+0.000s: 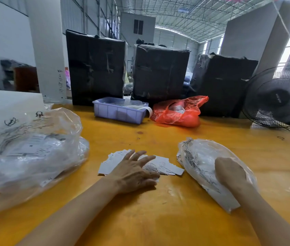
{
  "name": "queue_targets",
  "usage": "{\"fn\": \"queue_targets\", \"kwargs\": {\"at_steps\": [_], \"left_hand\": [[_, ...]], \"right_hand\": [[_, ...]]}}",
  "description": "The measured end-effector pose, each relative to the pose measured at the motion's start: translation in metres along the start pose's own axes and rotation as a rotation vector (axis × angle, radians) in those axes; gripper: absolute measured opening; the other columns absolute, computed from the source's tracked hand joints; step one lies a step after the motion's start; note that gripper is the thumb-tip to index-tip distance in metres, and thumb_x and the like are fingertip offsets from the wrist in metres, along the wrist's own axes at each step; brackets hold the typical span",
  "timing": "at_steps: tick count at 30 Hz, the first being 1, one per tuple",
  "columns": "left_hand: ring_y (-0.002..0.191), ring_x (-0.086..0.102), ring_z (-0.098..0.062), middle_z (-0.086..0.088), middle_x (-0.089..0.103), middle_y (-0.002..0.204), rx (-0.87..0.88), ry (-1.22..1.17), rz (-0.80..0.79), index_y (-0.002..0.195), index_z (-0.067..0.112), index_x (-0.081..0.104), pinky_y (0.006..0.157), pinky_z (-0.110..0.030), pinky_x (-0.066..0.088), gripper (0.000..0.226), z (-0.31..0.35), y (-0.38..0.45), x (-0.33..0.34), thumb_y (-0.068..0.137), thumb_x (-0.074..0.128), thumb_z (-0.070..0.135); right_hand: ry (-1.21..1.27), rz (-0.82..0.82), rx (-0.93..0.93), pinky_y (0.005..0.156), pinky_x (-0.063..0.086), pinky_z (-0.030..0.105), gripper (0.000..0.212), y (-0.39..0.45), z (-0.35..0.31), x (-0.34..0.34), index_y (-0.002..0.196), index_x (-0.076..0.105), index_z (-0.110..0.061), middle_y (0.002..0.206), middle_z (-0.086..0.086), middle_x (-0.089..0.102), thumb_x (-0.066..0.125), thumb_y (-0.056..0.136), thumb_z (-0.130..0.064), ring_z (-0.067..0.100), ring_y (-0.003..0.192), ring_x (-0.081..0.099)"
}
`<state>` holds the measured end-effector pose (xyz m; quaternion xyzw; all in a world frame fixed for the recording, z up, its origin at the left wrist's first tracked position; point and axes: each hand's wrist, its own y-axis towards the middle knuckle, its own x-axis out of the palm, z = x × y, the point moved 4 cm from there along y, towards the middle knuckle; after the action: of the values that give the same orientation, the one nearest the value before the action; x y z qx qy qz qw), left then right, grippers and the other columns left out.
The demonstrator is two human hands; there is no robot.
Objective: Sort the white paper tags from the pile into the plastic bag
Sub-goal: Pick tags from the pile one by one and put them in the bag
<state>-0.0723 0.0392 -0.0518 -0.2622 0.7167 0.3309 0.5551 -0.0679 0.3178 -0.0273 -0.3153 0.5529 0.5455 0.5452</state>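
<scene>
1. Tabletop (158, 210): yellow, carries everything.
2. Plastic bag (199, 160): right of centre, long axis running near-right to far-left; right hand (229, 172) is on it, grip not discernible.
3. Tag pile (163, 166): just left of the bag; left hand (133, 172) nearer, fingers spread flat on it.

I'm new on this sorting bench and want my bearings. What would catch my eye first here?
Probably the orange-red plastic bag at the back of the yellow table, beside a lilac tray. Nearer, the left hand lies spread on a pile of white paper tags, and the right hand rests on a clear plastic bag.
</scene>
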Motion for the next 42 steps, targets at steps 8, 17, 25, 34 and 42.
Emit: {"fn": "queue_targets", "kwargs": {"at_steps": [8,17,25,34,42], "left_hand": [[0.119,0.056,-0.033,-0.013,0.060,0.128,0.030,-0.037,0.389,0.115,0.026,0.069,0.097,-0.049,0.044,0.056,0.001,-0.015,-0.019,0.095,0.027,0.056],[0.102,0.060,-0.031,-0.013,0.069,0.104,-0.135,-0.500,0.710,0.099,0.006,0.075,0.083,-0.045,0.049,0.055,-0.007,-0.018,-0.029,0.094,0.038,0.047],[0.093,0.064,-0.004,0.000,0.073,0.102,-0.422,-1.227,0.531,0.094,0.016,0.075,0.079,-0.019,0.049,0.035,-0.001,-0.013,-0.035,0.079,0.070,0.048],[0.074,0.070,-0.016,-0.011,0.074,0.088,-0.529,-1.787,0.216,0.096,0.006,0.070,0.065,-0.023,0.055,0.040,-0.005,-0.011,-0.035,0.065,0.078,0.029],[0.048,0.061,-0.009,-0.007,0.071,0.061,-0.724,-1.671,0.329,0.078,0.002,0.068,0.049,-0.016,0.049,0.011,-0.026,-0.017,-0.021,0.072,0.077,0.005]], "right_hand": [[0.587,0.178,0.050,0.065,0.037,0.029,0.011,0.006,0.003,-0.017,0.076,0.061,-0.003,0.080,0.011,0.063,0.054,0.084,-0.003,0.025,0.076,0.055],[1.303,0.243,0.206,0.070,0.055,0.040,0.007,0.001,0.013,-0.027,0.089,0.062,0.002,0.080,0.017,0.066,0.065,0.083,0.001,0.031,0.075,0.065],[2.013,-0.089,0.189,0.058,0.056,0.020,0.014,-0.013,-0.038,-0.052,0.089,0.061,-0.001,0.080,0.012,0.064,0.065,0.079,0.008,0.018,0.066,0.064],[1.650,-0.127,-0.264,0.057,0.054,0.023,0.014,-0.024,-0.133,-0.072,0.086,0.064,0.000,0.070,0.012,0.065,0.072,0.076,0.006,0.014,0.058,0.062],[1.826,-0.189,-0.086,0.059,0.055,0.023,0.015,-0.023,-0.139,-0.046,0.085,0.062,-0.004,0.071,0.010,0.063,0.071,0.076,0.005,0.017,0.060,0.063]]}}
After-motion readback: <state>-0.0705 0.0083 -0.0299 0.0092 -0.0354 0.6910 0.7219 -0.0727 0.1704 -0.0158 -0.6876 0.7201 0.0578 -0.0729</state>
